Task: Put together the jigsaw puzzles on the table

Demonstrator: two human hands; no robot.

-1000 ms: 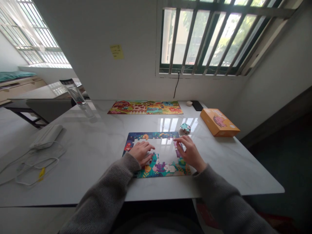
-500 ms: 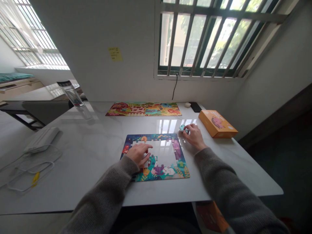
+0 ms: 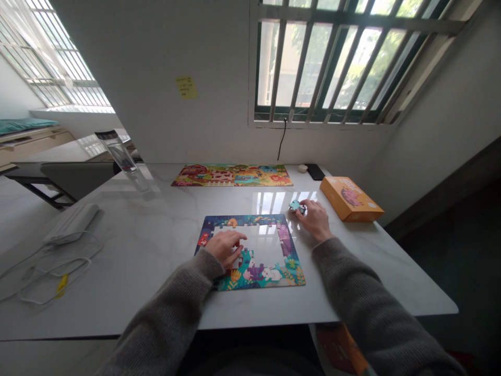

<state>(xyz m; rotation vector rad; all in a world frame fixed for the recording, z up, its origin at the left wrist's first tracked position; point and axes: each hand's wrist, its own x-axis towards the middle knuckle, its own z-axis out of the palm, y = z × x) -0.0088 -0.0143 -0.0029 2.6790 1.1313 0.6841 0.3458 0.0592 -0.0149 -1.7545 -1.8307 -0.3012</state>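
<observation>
A jigsaw puzzle (image 3: pixel 270 282) lies on the white table, its colourful border joined and its middle showing bare tabletop. My left hand (image 3: pixel 226 247) rests over the puzzle's left part, thumb and forefinger apart, with nothing visible between them. Beyond the puzzle's top right corner, my right hand (image 3: pixel 314 216) has its fingertips closed on a puzzle piece. Light teal puzzle pieces (image 3: pixel 294 205) sit in a small pile at those fingertips; how many are there I cannot make out.
A finished long puzzle (image 3: pixel 233 176) lies along the wall. To the right are an orange box (image 3: pixel 350 199), a black phone (image 3: pixel 315 172) and a small white object (image 3: pixel 302 168). On the left stand a clear bottle (image 3: pixel 119 154), a white device (image 3: pixel 74 222) and loose cables (image 3: pixel 50 297).
The view has shifted very slightly. My right fingers have moved a little at the small pile of pieces, and my left hand stays in place over the puzzle.
</observation>
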